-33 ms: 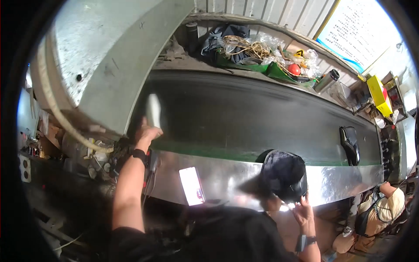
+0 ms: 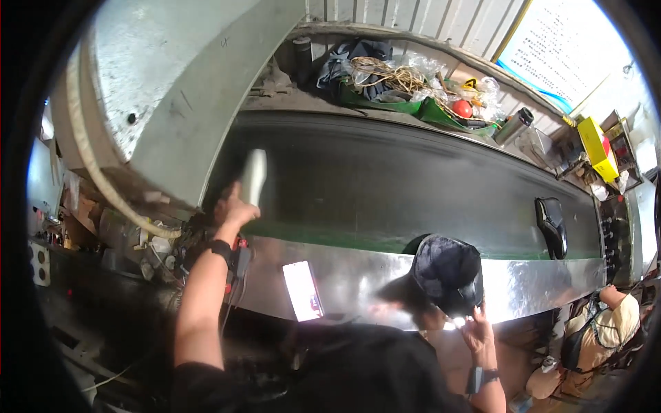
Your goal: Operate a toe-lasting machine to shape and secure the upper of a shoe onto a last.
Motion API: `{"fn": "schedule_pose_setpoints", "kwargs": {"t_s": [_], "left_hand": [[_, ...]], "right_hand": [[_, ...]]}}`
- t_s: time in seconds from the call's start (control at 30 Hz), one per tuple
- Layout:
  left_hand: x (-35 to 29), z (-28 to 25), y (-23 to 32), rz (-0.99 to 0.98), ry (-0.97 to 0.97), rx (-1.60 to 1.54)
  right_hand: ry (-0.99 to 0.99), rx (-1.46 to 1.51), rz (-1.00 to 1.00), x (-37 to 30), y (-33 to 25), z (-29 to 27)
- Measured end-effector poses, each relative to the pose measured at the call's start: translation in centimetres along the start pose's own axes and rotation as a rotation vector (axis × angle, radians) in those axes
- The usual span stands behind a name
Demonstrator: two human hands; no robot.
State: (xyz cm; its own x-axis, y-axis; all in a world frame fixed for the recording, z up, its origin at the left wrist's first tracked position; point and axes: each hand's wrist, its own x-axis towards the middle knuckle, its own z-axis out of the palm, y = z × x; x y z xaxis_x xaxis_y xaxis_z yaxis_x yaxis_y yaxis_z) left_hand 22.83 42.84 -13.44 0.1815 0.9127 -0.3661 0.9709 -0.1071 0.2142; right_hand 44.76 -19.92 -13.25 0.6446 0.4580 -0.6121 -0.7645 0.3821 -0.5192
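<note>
Over the left end of the dark conveyor belt (image 2: 330, 179), my left hand (image 2: 235, 208) is closed round the near end of a long white sole-shaped piece (image 2: 255, 177), which is blurred. My right hand (image 2: 476, 332) grips the lower edge of a black boot-like item (image 2: 447, 275) with a soft, dark opening facing up. That item is above the metal ledge along the belt's near side; its exact kind is hard to make out. A black shoe (image 2: 551, 227) lies on the belt at the far right.
A lit phone (image 2: 303, 290) lies on the metal ledge (image 2: 351, 286). Behind the belt, green trays (image 2: 447, 115) hold cord and plastic, beside a steel flask (image 2: 515, 126). A large pale machine housing (image 2: 186, 89) rises at left. Another person (image 2: 599, 334) is at lower right.
My left hand and the white piece have shifted slightly to the right. The black item has turned a little, showing more of its opening. The shoe at far right looks about the same.
</note>
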Motion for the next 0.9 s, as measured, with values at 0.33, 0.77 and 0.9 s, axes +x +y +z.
{"fn": "schedule_pose_setpoints", "kwargs": {"t_s": [0.33, 0.77, 0.9], "left_hand": [[-27.2, 10.2, 7.3, 1.566, 0.396, 0.093], [-38.4, 18.8, 9.5, 1.404, -0.420, -0.676], [-34.9, 16.7, 13.0, 0.102, -0.790, -1.602]], "right_hand": [[-0.145, -0.163, -0.015, 1.0, -2.0, -3.0], [0.051, -0.215, -0.148, -3.2, -2.6, -2.7], [0.045, -0.785, -0.555, -6.0, -2.1, -2.3]]}}
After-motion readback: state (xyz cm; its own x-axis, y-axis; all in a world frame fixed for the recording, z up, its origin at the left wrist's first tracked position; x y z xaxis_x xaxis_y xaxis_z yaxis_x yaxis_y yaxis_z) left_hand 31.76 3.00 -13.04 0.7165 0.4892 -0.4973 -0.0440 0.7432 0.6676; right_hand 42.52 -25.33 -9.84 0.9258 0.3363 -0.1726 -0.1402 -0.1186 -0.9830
